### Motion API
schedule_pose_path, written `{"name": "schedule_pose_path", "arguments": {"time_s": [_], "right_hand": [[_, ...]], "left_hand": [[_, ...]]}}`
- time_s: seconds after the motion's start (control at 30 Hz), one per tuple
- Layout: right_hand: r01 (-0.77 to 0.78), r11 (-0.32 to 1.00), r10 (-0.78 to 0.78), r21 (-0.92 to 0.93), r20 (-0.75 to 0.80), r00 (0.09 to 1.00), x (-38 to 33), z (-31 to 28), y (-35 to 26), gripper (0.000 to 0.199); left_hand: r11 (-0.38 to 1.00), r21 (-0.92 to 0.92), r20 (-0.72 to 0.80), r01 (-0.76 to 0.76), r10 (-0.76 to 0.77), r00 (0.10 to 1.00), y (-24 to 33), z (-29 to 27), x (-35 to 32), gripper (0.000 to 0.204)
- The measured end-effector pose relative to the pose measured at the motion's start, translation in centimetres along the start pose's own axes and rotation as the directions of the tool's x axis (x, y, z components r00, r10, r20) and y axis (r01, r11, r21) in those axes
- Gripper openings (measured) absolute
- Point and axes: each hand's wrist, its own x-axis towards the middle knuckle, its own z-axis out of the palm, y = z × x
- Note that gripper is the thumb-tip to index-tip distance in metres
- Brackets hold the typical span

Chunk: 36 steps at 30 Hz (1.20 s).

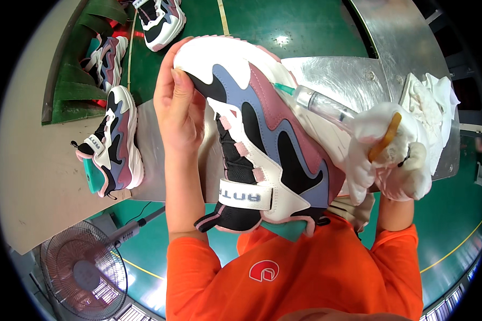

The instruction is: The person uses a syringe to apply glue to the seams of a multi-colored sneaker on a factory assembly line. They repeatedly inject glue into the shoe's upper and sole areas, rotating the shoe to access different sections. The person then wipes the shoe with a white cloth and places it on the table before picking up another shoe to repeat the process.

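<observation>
My left hand (178, 101) grips the toe end of a chunky sneaker (262, 134) in white, blue, mauve and black, held on its side in front of my chest. My right hand (393, 155), in a white cloth glove, holds a clear syringe (318, 102) with a green tip. That tip touches the mauve side panel near the white sole. An orange band crosses the gloved palm.
A matching sneaker (115, 142) lies on the beige bench at left. Two more sneakers (160, 18) sit on the green conveyor behind. A metal plate (353, 75) lies under my hands, with white rags (431, 99) at right. A fan (83, 270) stands lower left.
</observation>
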Motion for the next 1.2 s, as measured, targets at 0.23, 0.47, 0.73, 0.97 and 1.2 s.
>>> {"name": "schedule_pose_path", "arguments": {"time_s": [0.23, 0.47, 0.73, 0.97, 1.2], "right_hand": [[-0.022, 0.995, 0.016, -0.100, -0.069, 0.997, -1.7, -0.8, -0.8, 0.051], [-0.088, 0.960, 0.068, -0.267, -0.085, 0.994, -3.6, -0.7, -2.7, 0.049], [-0.140, 0.960, 0.151, -0.243, 0.027, 0.988, -4.9, 0.2, -4.1, 0.047], [-0.147, 0.972, 0.114, 0.183, 0.178, 0.977, -6.1, -0.2, -3.4, 0.059], [-0.117, 0.962, 0.069, 0.245, 0.197, 0.978, -6.4, -1.5, -2.4, 0.061]], "left_hand": [[0.999, 0.046, 0.020, -0.004, 0.003, 1.000, 0.1, 0.2, -0.5, 0.052], [0.996, -0.062, 0.057, 0.059, -0.056, 0.997, -0.4, -0.1, -0.5, 0.052], [0.994, -0.088, 0.031, 0.069, -0.067, 0.997, -0.4, -0.2, -0.6, 0.050], [0.998, -0.040, -0.021, 0.037, -0.038, 0.999, -0.1, -0.4, -0.6, 0.047], [0.991, -0.006, -0.085, 0.132, -0.132, 0.988, 0.0, -0.8, -0.8, 0.043]]}}
